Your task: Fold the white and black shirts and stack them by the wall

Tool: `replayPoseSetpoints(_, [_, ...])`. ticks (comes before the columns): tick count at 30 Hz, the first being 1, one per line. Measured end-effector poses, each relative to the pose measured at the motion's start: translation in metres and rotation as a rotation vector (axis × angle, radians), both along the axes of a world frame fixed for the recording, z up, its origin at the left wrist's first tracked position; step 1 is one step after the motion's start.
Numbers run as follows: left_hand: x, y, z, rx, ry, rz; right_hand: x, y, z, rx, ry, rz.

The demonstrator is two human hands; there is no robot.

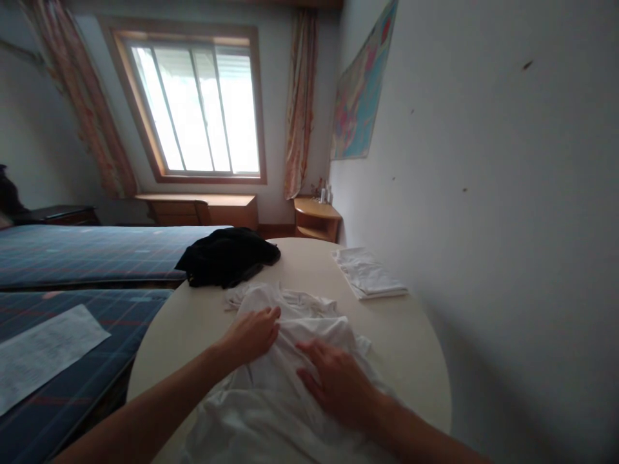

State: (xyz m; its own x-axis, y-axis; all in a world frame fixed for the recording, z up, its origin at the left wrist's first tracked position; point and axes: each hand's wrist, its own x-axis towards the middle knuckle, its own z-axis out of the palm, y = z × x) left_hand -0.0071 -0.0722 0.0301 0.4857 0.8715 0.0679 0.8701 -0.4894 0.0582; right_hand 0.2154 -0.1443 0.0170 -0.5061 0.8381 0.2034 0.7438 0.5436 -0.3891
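A rumpled white garment (290, 412), with its kind not clear, is spread over the round cream table (164, 348) in front of me. My left hand (254, 334) lies on its upper left part, fingers curled together and closed on the fabric. Over the middle of the cloth, my right hand (338, 383) has its thumb and fingers apart, holding nothing. Beyond my left hand, a black bundle of clothing (229, 256) rests on the table's far left edge. A folded white garment (370, 272) sits at the far right.
Close on the right stands a white wall (507, 258). To the left are beds with blue plaid covers (97, 251), one bearing a printed sheet (43, 354). Behind the table are a wooden desk (232, 209) and a corner shelf (316, 209) below a window (198, 109).
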Motion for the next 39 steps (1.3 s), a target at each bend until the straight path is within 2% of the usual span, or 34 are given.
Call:
replayPoseSetpoints(3, [0.002,0.028,0.006,0.063,-0.001,0.150,0.014,0.038,0.012,0.032,-0.017,-0.265])
replayPoseSetpoints(6, [-0.004,0.056,0.008,0.095,0.011,0.274,0.033,0.080,0.018,0.076,-0.076,-0.406])
replayPoseSetpoints(9, [-0.015,0.077,0.010,0.056,0.052,0.394,0.045,0.105,0.018,-0.056,-0.144,-0.374])
replayPoseSetpoints(13, [-0.032,0.094,0.013,-0.037,0.087,0.408,0.042,0.119,0.022,-0.224,-0.229,-0.388])
replayPoseSetpoints(16, [-0.040,0.102,0.020,-0.053,0.091,0.413,0.041,0.134,0.039,-0.273,-0.249,-0.449])
replayPoseSetpoints(19, [-0.044,0.111,0.034,0.025,0.062,0.449,0.044,0.155,0.067,-0.318,-0.239,-0.496])
replayPoseSetpoints(21, [-0.042,0.119,0.044,0.101,0.035,0.482,0.046,0.170,0.086,-0.288,-0.209,-0.531])
replayPoseSetpoints(23, [-0.038,0.126,0.050,0.190,-0.049,0.505,0.046,0.182,0.099,-0.124,-0.121,-0.621])
replayPoseSetpoints(25, [-0.031,0.132,0.049,0.247,-0.176,0.508,0.044,0.190,0.102,0.079,-0.004,-0.669])
replayPoseSetpoints(26, [-0.027,0.134,0.045,0.250,-0.231,0.501,0.042,0.193,0.099,0.153,0.045,-0.653])
replayPoseSetpoints(28, [-0.018,0.135,0.032,0.208,-0.273,0.467,0.039,0.196,0.085,0.196,0.083,-0.558])
replayPoseSetpoints(31, [-0.007,0.130,0.002,0.146,-0.263,0.381,0.034,0.192,0.050,0.124,0.021,-0.481])
replayPoseSetpoints(34, [0.001,0.120,-0.033,0.104,-0.271,0.362,0.028,0.180,0.012,0.054,-0.040,-0.451])
replayPoseSetpoints(37, [0.004,0.108,-0.062,0.133,-0.238,0.360,0.024,0.162,-0.018,0.025,-0.038,-0.445])
replayPoseSetpoints(39, [0.003,0.099,-0.074,0.170,-0.197,0.395,0.025,0.149,-0.031,0.032,-0.059,-0.384])
